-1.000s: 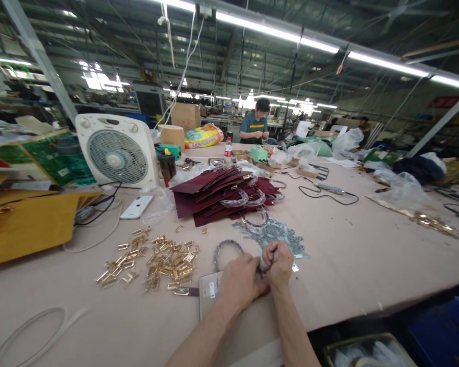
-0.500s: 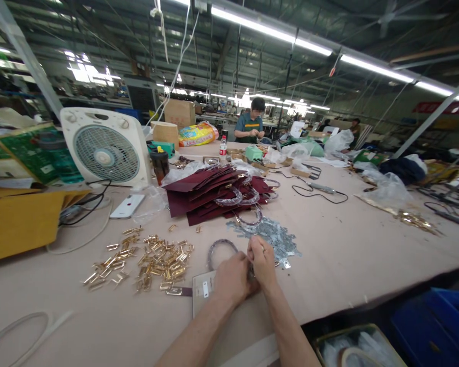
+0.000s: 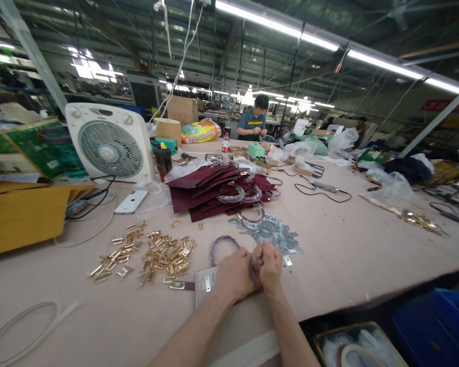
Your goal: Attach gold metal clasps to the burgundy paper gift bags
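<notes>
- A beige panel point(image 3: 201, 298) is seen at lower centre of the frame, partly covered by the left hand point(image 3: 235, 275), laid across it with the knuckles up; whether anything is gripped there cannot be told.
- The right hand point(image 3: 270, 267) is set close against it on the right, its fingers curled in; whatever may be held inside is hidden.
- The panel's visible corner is placed left of both hands, with the left hand nearer; its long axis is masked by the arms point(image 3: 197, 326).
- A small silver plate point(image 3: 207, 284) is shown on that corner, a gold-tipped strap point(image 3: 189, 286) is pointed left from the edge, and a dark handle loop point(image 3: 224, 237) is arched just beyond.
- Across the pinkish table point(image 3: 329, 244), gold fittings point(image 3: 168, 255) are strewn at left, grey metal pieces point(image 3: 270, 232) are spread beyond the right hand, and maroon panels point(image 3: 199, 186) are stacked at centre.
- In the workshop behind, lit by ceiling tubes point(image 3: 258, 19), a co-worker point(image 3: 248, 123) is pictured at upper centre.
</notes>
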`<state>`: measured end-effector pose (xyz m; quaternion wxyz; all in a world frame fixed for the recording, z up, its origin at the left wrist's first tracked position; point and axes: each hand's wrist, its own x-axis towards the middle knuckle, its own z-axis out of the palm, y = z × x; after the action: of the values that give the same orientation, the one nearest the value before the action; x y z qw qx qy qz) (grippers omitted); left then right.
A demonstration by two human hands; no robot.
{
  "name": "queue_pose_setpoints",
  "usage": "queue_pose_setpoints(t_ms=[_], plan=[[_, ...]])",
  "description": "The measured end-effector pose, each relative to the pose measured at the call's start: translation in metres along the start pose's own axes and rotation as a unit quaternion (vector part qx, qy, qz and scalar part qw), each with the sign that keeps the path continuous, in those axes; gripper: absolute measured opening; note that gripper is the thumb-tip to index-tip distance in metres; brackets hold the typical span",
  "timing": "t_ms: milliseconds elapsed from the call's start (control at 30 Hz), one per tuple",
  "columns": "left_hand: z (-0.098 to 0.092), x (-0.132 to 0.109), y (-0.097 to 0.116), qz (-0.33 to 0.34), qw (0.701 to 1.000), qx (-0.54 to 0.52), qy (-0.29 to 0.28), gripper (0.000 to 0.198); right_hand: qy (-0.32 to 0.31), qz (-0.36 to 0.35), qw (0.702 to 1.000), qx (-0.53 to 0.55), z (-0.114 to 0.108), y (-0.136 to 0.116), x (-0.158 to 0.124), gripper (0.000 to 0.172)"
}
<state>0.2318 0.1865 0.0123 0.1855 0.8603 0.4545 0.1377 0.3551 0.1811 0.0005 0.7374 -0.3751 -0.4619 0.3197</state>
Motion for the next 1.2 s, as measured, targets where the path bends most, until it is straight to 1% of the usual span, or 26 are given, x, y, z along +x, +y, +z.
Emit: queue_pose_setpoints(t_ms=[67,100,133,200,267,333,433,533,600,667,767,833,900,1000,1100,1200], plan=[[0.002,0.000,0.000,-0.001,1.000,0.003,0.004,0.045,-0.010,0.035,0.999,-0.011,0.001,0.003,-0.001,0.051],[0.003,0.000,-0.001,0.002,1.000,0.003,0.009,0.046,-0.010,0.037,0.999,-0.002,0.001,0.001,-0.001,0.051],[0.004,0.000,-0.002,0.007,1.000,0.001,0.012,0.048,-0.008,0.028,0.999,0.013,0.002,-0.003,0.000,0.050],[0.006,0.000,-0.003,0.017,1.000,-0.006,0.020,0.051,0.001,-0.014,0.999,0.050,0.002,-0.013,0.002,0.047],[0.008,0.001,-0.005,0.021,0.999,-0.010,0.028,0.051,0.007,-0.050,0.997,0.065,0.002,-0.016,0.003,0.045],[0.009,0.001,-0.006,0.017,0.999,-0.007,0.028,0.047,0.005,-0.041,0.998,0.043,-0.001,-0.010,0.001,0.047],[0.010,0.002,-0.006,0.015,1.000,0.002,0.022,0.046,0.011,0.010,1.000,0.002,-0.010,0.012,-0.003,0.049],[0.011,0.002,-0.006,0.024,0.999,-0.007,0.029,0.053,0.033,0.012,0.999,0.002,-0.019,0.026,-0.006,0.048],[0.013,0.001,-0.007,0.033,0.999,-0.023,0.034,0.060,0.054,-0.002,0.998,0.011,-0.025,0.027,-0.008,0.045],[0.013,-0.001,-0.010,0.045,0.998,-0.039,0.034,0.073,0.073,-0.014,0.997,0.017,-0.029,0.025,-0.009,0.043],[0.008,-0.008,-0.018,0.071,0.996,-0.043,0.025,0.096,0.084,-0.016,0.996,0.010,-0.036,0.023,-0.010,0.040],[0.001,-0.016,-0.026,0.087,0.996,-0.030,0.023,0.099,0.090,-0.010,0.996,0.005,-0.040,0.025,-0.011,0.039],[-0.007,-0.027,-0.036,0.090,0.995,-0.016,0.033,0.094,0.088,-0.006,0.996,-0.015,-0.044,0.027,-0.011,0.040],[-0.012,-0.045,-0.049,0.075,0.995,-0.019,0.070,0.073,0.071,0.001,0.995,-0.066,-0.046,0.031,-0.013,0.043],[-0.007,-0.059,-0.056,0.069,0.989,-0.056,0.120,0.044,0.067,0.003,0.994,-0.085,-0.046,0.033,-0.014,0.044],[0.001,-0.065,-0.058,0.064,0.979,-0.096,0.166,0.028,0.063,-0.002,0.994,-0.094,-0.044,0.030,-0.015,0.045]])
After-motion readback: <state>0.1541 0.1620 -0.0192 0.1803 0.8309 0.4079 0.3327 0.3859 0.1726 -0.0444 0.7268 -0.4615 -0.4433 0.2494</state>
